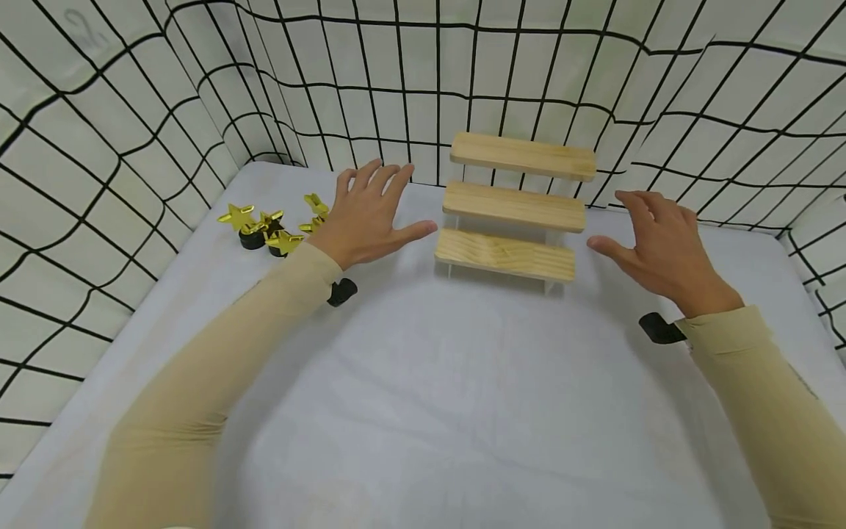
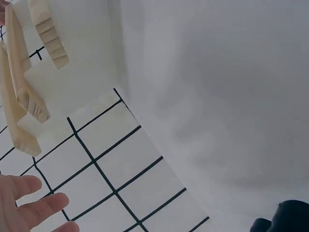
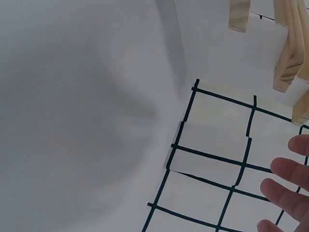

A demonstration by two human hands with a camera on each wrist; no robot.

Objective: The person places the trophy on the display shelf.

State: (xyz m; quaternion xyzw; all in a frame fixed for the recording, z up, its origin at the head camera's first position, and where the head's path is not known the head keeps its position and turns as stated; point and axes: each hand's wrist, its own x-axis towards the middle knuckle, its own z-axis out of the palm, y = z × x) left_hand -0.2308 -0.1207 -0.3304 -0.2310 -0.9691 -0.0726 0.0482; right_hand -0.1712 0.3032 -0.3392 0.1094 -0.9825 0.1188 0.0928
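A three-tier display stand (image 1: 514, 208) with pale wooden shelves on clear supports stands toward the back of the white table. To its left, my left hand (image 1: 370, 217) hovers with fingers spread and thumb pointing at the stand, touching nothing. On the other side my right hand (image 1: 667, 253) is held apart from the shelves, also spread and holding nothing. Gold star trophies (image 1: 236, 216) with black bases cluster left of my left hand, which hides part of them. Both wrist views show shelf ends and fingertips; the left has the stand (image 2: 29, 104), the right has the stand (image 3: 289, 53).
White walls with a black grid (image 1: 370, 66) close in the back and sides. A white cloth (image 1: 463, 397) covers the table. A small black piece (image 1: 661, 328) sits at my right wrist, another black piece (image 1: 342, 292) at my left.
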